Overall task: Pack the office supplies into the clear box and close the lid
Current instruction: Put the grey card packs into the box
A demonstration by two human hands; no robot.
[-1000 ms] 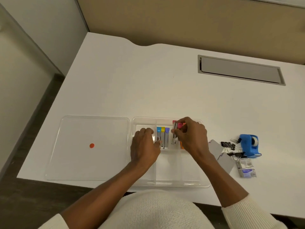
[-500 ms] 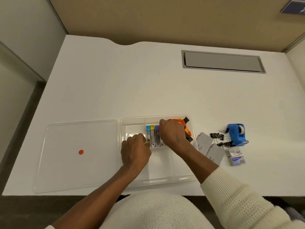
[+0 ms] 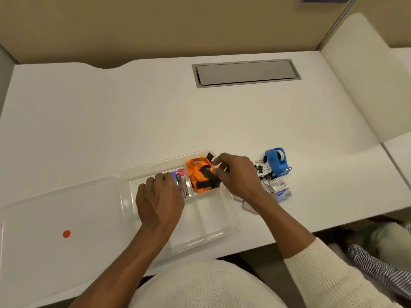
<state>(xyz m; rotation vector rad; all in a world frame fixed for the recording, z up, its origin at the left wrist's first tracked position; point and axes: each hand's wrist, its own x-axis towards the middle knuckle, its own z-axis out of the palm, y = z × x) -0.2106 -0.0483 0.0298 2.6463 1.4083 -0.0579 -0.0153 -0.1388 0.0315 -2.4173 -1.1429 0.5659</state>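
The clear box lies open at the table's near edge, split into compartments. Its back middle compartment holds a row of small colour-capped staplers, the pink-capped one on the right. An orange and black bundle fills the back right compartment. My left hand rests knuckles up, its fingertips on the staplers' left side. My right hand hovers over the box's right rim beside the orange bundle, fingers loosely curled and holding nothing. The clear lid, marked with a red dot, lies flat to the left of the box.
To the right of the box stand a blue tape dispenser, black binder clips and small staple packs. A grey card edge shows under my right wrist. A grey cable hatch sits at the back.
My right hand set the pink-capped stapler into the row and moved right, past the orange bundle. My left hand stayed on the staplers. My view swung to the right.
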